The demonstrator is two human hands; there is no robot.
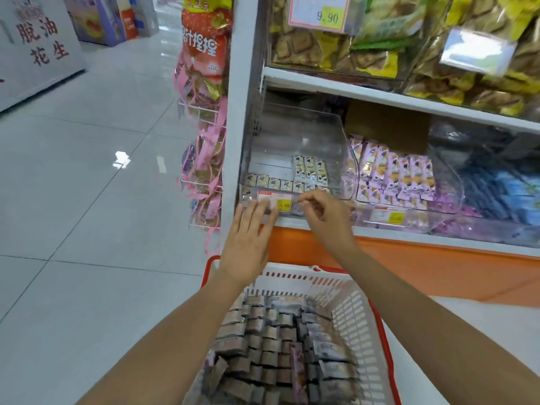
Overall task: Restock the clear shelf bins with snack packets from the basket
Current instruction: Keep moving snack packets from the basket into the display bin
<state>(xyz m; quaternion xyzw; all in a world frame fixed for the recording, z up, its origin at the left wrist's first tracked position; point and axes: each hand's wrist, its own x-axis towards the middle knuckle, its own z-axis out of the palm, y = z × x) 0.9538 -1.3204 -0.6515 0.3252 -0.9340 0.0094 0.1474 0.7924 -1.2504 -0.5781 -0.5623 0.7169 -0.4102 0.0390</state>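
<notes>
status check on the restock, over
Left grip open, fingers flat on clear plastic shelf bin front. Right grip curled at its lip, hold unclear. White-and-red slatted basket full of brown snack packets. Nothing blocking.

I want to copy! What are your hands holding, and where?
Left hand flat on clear bin front, holding nothing; right hand curled at its rim, unclear.

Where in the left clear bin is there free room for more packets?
The left clear bin is bare at its back left, behind the front row of packets and left of the short stack. Crowded: the purple-packet bin beside it.
</notes>
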